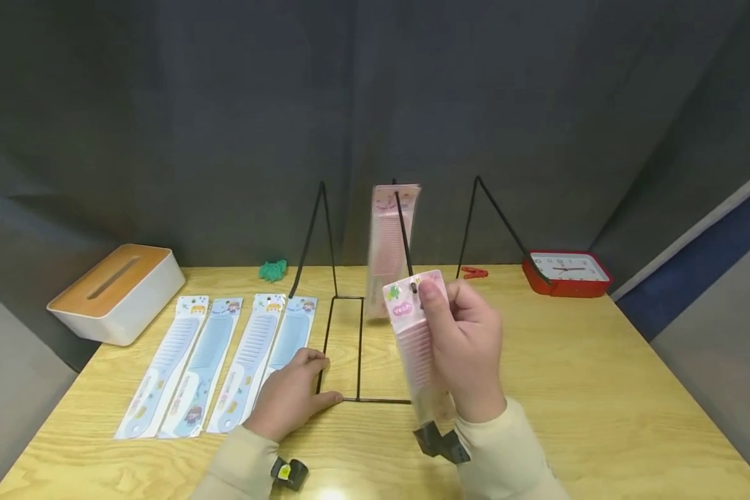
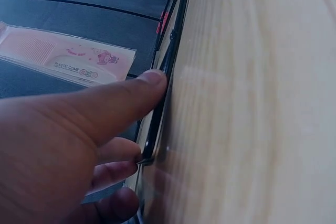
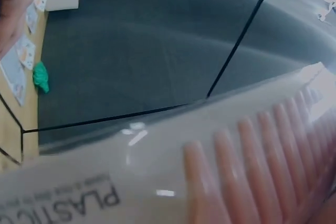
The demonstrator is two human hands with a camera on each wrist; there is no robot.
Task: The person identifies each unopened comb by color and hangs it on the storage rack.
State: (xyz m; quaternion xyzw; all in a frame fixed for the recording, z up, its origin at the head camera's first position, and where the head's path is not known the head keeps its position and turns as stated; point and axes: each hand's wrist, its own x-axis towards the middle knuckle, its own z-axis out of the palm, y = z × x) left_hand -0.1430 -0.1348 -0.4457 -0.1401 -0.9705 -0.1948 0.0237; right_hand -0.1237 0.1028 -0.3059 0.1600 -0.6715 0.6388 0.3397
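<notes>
My right hand (image 1: pixel 469 340) pinches the top of a packaged pink comb (image 1: pixel 420 357), thumb in front. The black tip of the middle hook (image 1: pixel 405 232) shows at the hole in its header. Farther back on that hook hangs another packaged pink comb (image 1: pixel 387 243). My left hand (image 1: pixel 290 396) holds the front left corner of the black wire rack (image 1: pixel 375 401), with the thumb against the bar in the left wrist view. Clear plastic, wide pink teeth and printed letters of the held comb (image 3: pixel 157 177) fill the right wrist view.
Several packaged blue combs (image 1: pixel 178 368) lie in a row left of the rack. A white tissue box (image 1: pixel 125 298) with a wooden lid stands back left, a green bundle (image 1: pixel 273 270) behind. At the right are a red clip (image 1: pixel 474 272) and a red clock (image 1: pixel 567 273).
</notes>
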